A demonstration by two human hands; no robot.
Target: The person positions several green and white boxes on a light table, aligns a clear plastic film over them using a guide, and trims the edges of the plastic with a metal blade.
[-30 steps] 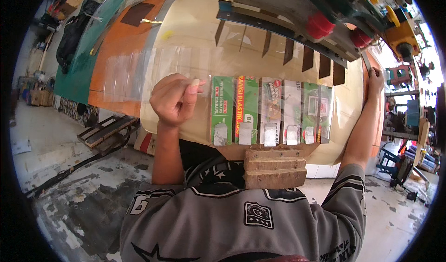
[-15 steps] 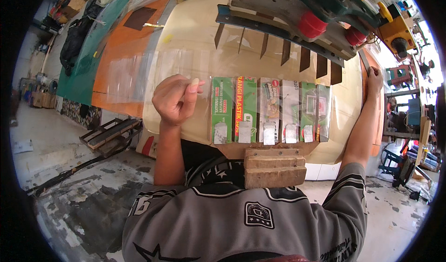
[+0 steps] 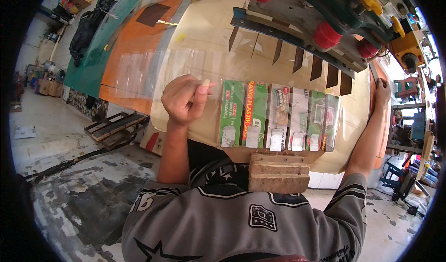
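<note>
My left hand [image 3: 186,100] hovers over the left part of the cream work surface [image 3: 195,43]. Its thumb and forefinger are pressed together, and whatever sits in the pinch is too small to make out. Beside it, a row of green and pale printed cardboard strips [image 3: 255,107] lies under clear plastic film, with whitish patches [image 3: 276,140] along the near ends. My right hand [image 3: 383,92] is closed at the right edge of the table, by the end of a narrow grey bar [image 3: 373,72]; what its fingers hold is partly hidden.
Above the strips hangs a green machine head with red knobs [image 3: 328,34] and a row of downward metal blades [image 3: 297,59]. A stepped wooden block [image 3: 278,172] juts from the near edge. Clear plastic sheets [image 3: 134,73] lie on the orange surface at left.
The whole view has shifted, so everything appears a little farther right and lower. Both hands keep nearly the same poses and places relative to the table, strips and blades.
</note>
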